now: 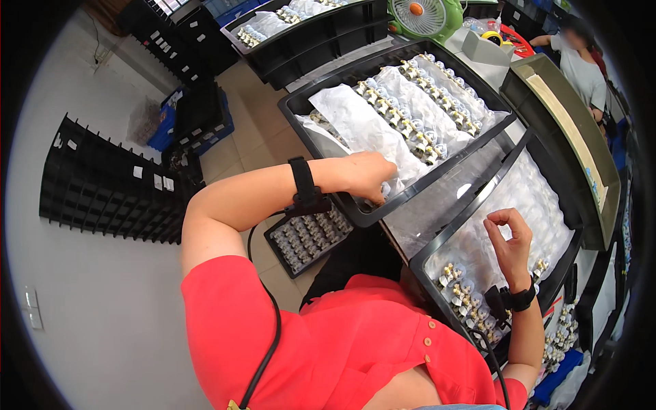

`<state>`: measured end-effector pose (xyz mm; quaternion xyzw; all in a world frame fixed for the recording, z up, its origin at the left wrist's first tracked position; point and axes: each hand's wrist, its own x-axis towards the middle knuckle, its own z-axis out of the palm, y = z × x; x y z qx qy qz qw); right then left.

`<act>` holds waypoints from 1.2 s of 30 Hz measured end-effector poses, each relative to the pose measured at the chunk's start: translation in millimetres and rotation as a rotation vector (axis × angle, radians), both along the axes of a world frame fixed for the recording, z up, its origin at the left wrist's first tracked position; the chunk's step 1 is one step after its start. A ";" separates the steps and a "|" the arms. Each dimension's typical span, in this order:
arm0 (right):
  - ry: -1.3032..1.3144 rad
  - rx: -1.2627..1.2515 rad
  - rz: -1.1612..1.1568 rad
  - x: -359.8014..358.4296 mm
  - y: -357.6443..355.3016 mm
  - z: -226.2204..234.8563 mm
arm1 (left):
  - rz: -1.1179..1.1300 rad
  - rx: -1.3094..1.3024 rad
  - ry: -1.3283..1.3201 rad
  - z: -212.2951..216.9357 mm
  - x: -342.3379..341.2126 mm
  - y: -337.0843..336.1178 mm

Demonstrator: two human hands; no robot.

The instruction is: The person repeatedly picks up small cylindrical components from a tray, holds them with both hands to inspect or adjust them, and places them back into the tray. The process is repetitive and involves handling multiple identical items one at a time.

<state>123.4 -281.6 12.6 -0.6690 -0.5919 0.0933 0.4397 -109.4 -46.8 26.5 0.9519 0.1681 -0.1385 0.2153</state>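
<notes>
My left hand (370,176) reaches down into the near corner of the upper black tray (305,104). Its fingers are bent and closed around something small, mostly hidden by the hand. Beside the fingers lies a white paper sheet (342,113). Rows of small assemblies (393,113) in yellow, dark and clear plastic stand between such sheets. Above the lower black tray (437,254), my right hand (511,240) is raised, thumb and index fingertip meeting in a ring with nothing visible between them. Under it are a translucent sheet (533,198) and more small assemblies (471,301).
Another loaded black tray (328,44) stands at the back, near a green fan (425,19). An olive bin (601,164) borders the right side. A small parts tray (309,239) is low on the left; ribbed black trays (116,184) stand against the wall. A person (577,65) is at far right.
</notes>
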 end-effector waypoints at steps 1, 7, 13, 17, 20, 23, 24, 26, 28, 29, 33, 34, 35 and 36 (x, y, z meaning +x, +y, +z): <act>-0.002 -0.001 0.001 -0.7 -0.6 -0.1 | 0.018 -0.015 -0.013 -1.1 1.1 -0.9; -0.026 0.003 0.009 -0.8 -0.6 1.0 | -0.030 -0.171 -0.017 -2.1 -2.8 8.4; -0.031 -0.008 0.033 0.9 1.4 3.2 | -0.045 -0.106 -0.142 -2.1 -15.0 13.3; -0.057 -0.004 -0.009 7.7 -4.8 11.5 | 0.095 -0.104 -0.246 38.6 -27.6 28.5; 0.008 -0.078 0.037 15.4 -3.3 12.7 | 0.173 -0.011 -0.285 47.8 -35.7 26.9; 0.125 -0.312 0.214 15.0 -5.1 6.6 | 0.238 -0.163 -0.272 65.8 -21.4 -10.6; 0.103 -0.353 0.302 13.3 -7.5 0.8 | 0.154 -0.190 -0.304 63.4 -14.6 -19.3; 0.097 -0.616 0.402 1.6 -7.5 5.9 | 0.004 -0.229 -0.375 61.2 -0.3 -35.0; -0.001 -0.593 0.441 -8.6 -10.7 -4.5 | -0.111 -0.209 -0.397 60.6 18.7 -49.6; -0.025 -0.623 0.461 -13.8 -10.1 0.6 | -0.139 -0.198 -0.418 57.7 26.1 -54.2; -0.127 -0.611 0.555 -19.2 -19.7 3.6 | -0.260 -0.274 -0.453 47.7 63.4 -75.4; -0.113 -0.584 0.547 -18.1 -20.5 -0.1 | -0.281 -0.295 -0.453 47.8 70.0 -81.2; -0.066 -0.598 0.535 -17.1 -18.8 6.6 | -0.293 -0.331 -0.444 47.8 78.0 -84.7; -0.019 -0.612 0.522 -16.3 -17.4 18.3 | -0.305 -0.368 -0.435 48.4 85.4 -86.9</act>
